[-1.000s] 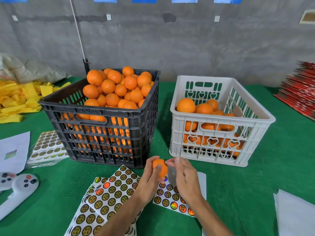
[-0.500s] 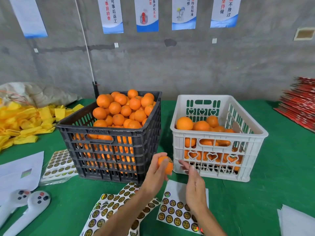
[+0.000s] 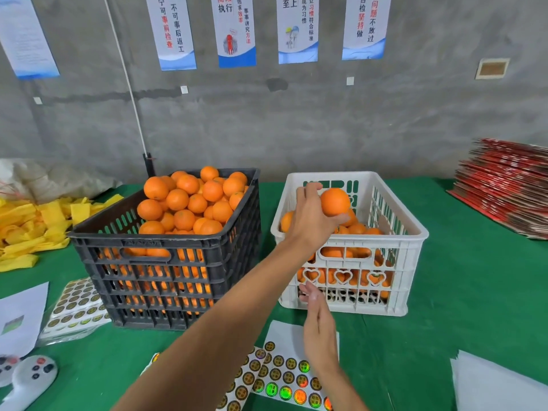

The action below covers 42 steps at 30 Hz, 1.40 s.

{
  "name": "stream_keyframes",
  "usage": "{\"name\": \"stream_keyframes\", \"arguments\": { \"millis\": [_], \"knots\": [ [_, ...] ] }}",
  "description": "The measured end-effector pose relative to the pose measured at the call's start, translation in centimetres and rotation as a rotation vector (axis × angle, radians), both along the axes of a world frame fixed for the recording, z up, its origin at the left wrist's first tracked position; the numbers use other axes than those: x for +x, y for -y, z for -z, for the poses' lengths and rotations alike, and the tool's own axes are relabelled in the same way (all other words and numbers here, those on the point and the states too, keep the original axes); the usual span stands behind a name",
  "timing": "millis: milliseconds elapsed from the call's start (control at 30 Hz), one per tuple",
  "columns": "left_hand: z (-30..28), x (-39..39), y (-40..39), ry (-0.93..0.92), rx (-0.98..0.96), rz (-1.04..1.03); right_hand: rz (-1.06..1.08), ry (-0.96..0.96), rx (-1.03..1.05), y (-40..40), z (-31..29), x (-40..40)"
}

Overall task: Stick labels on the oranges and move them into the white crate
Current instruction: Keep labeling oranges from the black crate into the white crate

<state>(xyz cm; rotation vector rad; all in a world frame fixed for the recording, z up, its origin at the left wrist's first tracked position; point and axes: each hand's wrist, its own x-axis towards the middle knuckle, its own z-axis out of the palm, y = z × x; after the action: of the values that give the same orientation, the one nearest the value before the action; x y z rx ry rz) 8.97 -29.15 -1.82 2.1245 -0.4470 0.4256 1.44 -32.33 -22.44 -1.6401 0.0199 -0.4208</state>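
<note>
My left hand reaches over the near left part of the white crate and grips an orange above the oranges lying inside. My right hand hovers low in front of the white crate, fingers relaxed, holding nothing. Under it lie label sheets with round gold and holographic stickers. The black crate to the left is heaped with oranges.
More sticker sheets and white paper lie left of the black crate. Yellow cloth pieces pile at far left, red flat cartons at far right, white paper at lower right, white controllers at lower left.
My left hand has carried the orange from in front of the crates up and over the white crate. My right hand has let go of it and stayed low above the sticker sheets.
</note>
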Motion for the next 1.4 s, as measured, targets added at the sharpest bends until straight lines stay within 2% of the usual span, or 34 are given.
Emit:
{"name": "stream_keyframes", "arguments": {
  "millis": [100, 167, 267, 333, 433, 533, 633, 767, 900, 1000, 1233, 1300, 1400],
  "knots": [
    [-0.1, 0.8, -0.2, -0.035, 0.06, 0.053, -0.011, -0.011, 0.02, 0.0, 0.0, 0.0],
    [-0.6, 1.2, -2.3, 0.077, 0.137, 0.059, -0.025, -0.018, 0.013, -0.1, 0.2, 0.2],
    [-2.4, 2.8, -7.5, 0.273, 0.255, -0.075, -0.063, -0.031, 0.002, -0.7, 0.8, 0.5],
    [-3.5, 4.4, -11.5, 0.269, 0.245, -0.21, -0.077, -0.031, -0.04, -1.2, 1.0, 0.6],
    [-3.7, 7.4, -17.2, 0.09, 0.268, -0.379, -0.1, -0.033, -0.064, -2.1, 0.8, 0.9],
    [-2.1, 10.2, -20.9, -0.159, 0.411, -0.428, -0.116, -0.039, -0.077, -2.8, 0.6, 1.2],
    [-0.7, 12.4, -22.6, -0.399, 0.534, -0.382, -0.124, -0.044, -0.096, -3.1, 1.1, 1.5],
    [1.0, 14.7, -23.7, -0.745, 0.566, -0.295, -0.11, -0.041, -0.113, -3.4, 1.9, 2.2],
    [1.8, 16.9, -24.0, -0.891, 0.54, -0.231, -0.093, -0.024, -0.157, -3.7, 2.6, 2.7],
    [2.3, 18.1, -24.5, -0.861, 0.518, -0.233, -0.087, -0.031, -0.161, -3.7, 2.8, 2.9],
    [0.5, 16.1, -23.1, -0.648, 0.655, -0.237, -0.084, -0.013, -0.14, -3.6, 2.0, 2.0],
    [-1.3, 14.5, -22.7, -0.493, 0.592, -0.284, -0.071, -0.015, -0.109, -3.6, 1.5, 1.8],
    [-2.8, 11.1, -22.6, -0.285, 0.336, -0.369, -0.06, -0.004, -0.077, -3.5, 0.6, 1.6]
  ]
}}
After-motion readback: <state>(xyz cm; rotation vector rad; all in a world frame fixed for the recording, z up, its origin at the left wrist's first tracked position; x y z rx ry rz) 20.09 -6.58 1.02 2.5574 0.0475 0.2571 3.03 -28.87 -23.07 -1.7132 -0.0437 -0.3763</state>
